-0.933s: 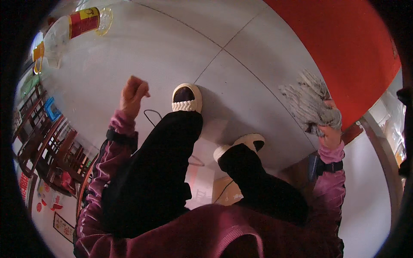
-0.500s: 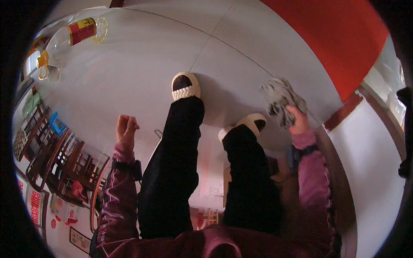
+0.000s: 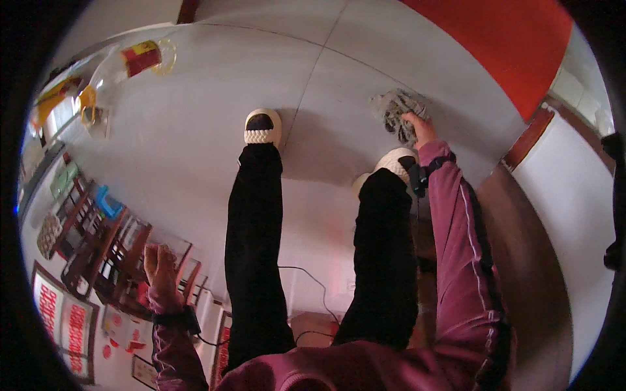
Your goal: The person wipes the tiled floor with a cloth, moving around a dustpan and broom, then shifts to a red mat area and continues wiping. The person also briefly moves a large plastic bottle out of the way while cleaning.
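My right hand (image 3: pixel 422 129) reaches forward past my right foot, its fingers closed on a crumpled grey cloth (image 3: pixel 396 111). The cloth hangs bunched over the pale tiled floor; whether it touches the floor I cannot tell. At the lower left, my left hand (image 3: pixel 161 267) is held out beside my leg, its fingers curled together with nothing visible in them. Dark straps with small devices are on both wrists. Below me are my cream slip-on shoes (image 3: pixel 263 135) and black trouser legs.
A large red surface (image 3: pixel 502 52) spans the far right, next to a white panel (image 3: pixel 566 215) with a brown edge. Dark wooden chairs (image 3: pixel 98 254) line the left, with a blue plastic item (image 3: pixel 108 202). A clear container with a red-and-yellow label (image 3: pixel 141 57) is at far left.
My right arm has stretched farther forward and to the left with the cloth. My left hand has drawn back and left. My legs have shifted, and a thin cable now shows between them.
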The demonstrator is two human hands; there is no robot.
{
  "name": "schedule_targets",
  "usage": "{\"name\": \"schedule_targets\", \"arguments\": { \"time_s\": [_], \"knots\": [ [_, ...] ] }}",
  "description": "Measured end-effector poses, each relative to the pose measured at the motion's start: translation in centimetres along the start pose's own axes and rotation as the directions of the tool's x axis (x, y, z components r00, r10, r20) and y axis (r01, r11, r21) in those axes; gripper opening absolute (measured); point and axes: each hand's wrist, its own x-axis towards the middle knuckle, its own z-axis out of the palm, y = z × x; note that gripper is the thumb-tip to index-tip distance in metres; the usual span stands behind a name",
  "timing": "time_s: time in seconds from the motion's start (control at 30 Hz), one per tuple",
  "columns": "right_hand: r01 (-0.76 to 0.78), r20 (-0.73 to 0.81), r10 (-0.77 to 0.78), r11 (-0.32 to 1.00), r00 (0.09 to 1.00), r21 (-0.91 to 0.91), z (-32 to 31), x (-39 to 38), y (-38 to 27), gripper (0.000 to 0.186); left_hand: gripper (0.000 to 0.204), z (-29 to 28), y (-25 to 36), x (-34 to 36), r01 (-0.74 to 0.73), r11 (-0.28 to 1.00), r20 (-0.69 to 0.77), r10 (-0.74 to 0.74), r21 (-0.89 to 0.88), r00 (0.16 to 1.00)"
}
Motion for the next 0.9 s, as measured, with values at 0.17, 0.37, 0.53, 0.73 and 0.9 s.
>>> {"name": "schedule_targets", "arguments": {
  "time_s": [0.17,0.37,0.53,0.73,0.9],
  "knots": [
    [0.095,-0.401,-0.377,0.817,0.835,-0.569,-2.6,2.6,3.7,0.077,0.015,-1.9,-0.8,5.5,-0.106,0.990,0.130,0.093,0.091,0.987],
    [0.073,-0.314,-0.685,0.473,0.658,-0.878,4.6,-0.2,4.9,0.081,0.013,-4.1,-0.4,9.1,-0.012,0.986,0.154,-0.015,0.168,0.988],
    [0.001,-0.350,-0.587,0.513,0.730,-0.858,15.1,0.7,6.1,0.073,0.011,-5.0,1.5,9.6,0.041,0.986,0.099,-0.058,0.163,0.993],
    [0.360,-0.301,-0.612,0.721,0.731,-0.592,17.3,-1.2,1.8,0.059,0.011,-4.8,6.3,9.9,0.023,0.989,0.184,-0.050,0.147,0.982],
    [0.246,-0.586,-0.254,0.965,0.769,-0.096,6.9,-9.2,5.1,0.055,0.009,-3.8,10.2,10.2,-0.154,0.936,0.284,0.061,0.316,0.957]
  ]
}}
